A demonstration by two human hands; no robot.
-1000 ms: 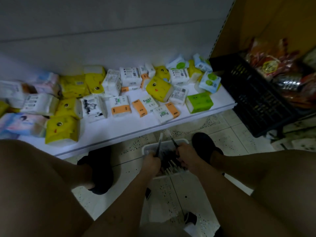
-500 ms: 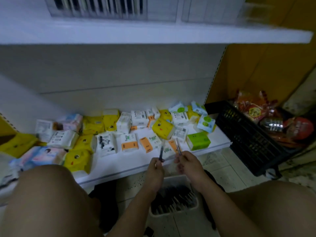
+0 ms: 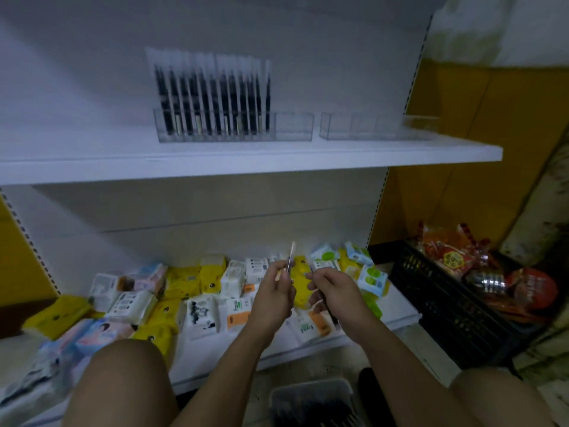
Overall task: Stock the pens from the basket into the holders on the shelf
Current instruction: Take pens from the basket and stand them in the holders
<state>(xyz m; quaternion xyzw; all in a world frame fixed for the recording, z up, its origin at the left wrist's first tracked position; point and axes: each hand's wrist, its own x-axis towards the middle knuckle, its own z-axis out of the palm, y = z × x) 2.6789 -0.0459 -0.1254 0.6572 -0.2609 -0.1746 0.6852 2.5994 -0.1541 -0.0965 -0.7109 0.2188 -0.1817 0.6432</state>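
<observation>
While left hand (image 3: 274,291) pinches a pen (image 3: 291,257) upright and right hand (image 3: 332,288) grips another, mostly hidden, holders (image 3: 215,131) sit at 12 o'clock on the shelf (image 3: 246,155), empty slot (image 3: 294,126) nearer left, basket (image 3: 311,392) at 6 o'clock.

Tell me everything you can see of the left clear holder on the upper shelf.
The left clear holder is a long, low box of what looks like transparent plastic, divided into compartments. It stands on the white upper shelf, with a small gap to a second clear holder on its right. Packaged black pens stand upright in most compartments; its right end is empty.
</observation>
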